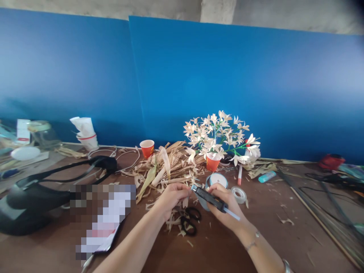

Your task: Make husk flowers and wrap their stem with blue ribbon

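Observation:
My right hand (226, 203) is wrapped round a black hot glue gun (212, 198), with a pale glue stick (232, 214) poking out of its back end. The gun's nozzle points left, close to the fingertips of my left hand (173, 199). Those fingers are pinched together on something small and pale that I cannot make out. Black-handled scissors (190, 223) lie below, between my forearms. Beyond my hands is a pile of dried husks (162, 167). White flowers (214, 132) on green stems stand in a red paper cup (212, 163) behind the glue gun.
A tape roll (239, 195) and a round spool (218, 179) lie by my right hand. A teal lighter (266, 176) is farther right. Another red cup (147, 148) stands at the back. On the left are a blurred-out phone (106, 223) and a black bag-like object (31, 204).

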The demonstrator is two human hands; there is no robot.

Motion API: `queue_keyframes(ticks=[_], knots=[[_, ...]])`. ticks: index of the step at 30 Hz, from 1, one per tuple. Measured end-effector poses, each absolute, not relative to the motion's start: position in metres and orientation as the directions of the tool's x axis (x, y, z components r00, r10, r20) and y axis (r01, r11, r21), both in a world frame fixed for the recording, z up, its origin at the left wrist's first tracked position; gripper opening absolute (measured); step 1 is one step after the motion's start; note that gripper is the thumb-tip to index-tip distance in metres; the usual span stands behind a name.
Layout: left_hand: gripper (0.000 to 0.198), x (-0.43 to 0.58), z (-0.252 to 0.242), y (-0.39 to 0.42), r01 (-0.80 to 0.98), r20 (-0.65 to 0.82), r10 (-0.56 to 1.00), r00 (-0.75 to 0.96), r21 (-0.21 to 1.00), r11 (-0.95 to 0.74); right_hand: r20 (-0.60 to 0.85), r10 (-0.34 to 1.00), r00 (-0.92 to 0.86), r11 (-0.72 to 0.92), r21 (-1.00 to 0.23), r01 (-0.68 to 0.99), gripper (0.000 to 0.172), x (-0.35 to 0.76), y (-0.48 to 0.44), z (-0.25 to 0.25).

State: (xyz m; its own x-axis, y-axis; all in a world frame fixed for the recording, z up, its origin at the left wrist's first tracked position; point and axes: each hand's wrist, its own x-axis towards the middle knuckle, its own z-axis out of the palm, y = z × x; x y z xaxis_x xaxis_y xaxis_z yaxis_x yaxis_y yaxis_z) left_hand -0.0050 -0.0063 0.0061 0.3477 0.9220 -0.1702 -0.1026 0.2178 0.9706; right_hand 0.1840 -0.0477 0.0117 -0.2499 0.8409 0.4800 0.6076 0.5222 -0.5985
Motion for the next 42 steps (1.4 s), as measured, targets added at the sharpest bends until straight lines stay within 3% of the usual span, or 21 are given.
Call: queue_keyframes(ticks=[42], knots=[[0.015, -0.0046, 0.0074, -0.0068, -0.077, -0.18, 0.919, 0.35, 0.973, 0.22, 0.471, 0.859, -0.201, 0.484, -0.618, 0.62, 0.007, 0.1829, -0.0495, 0.0136]])
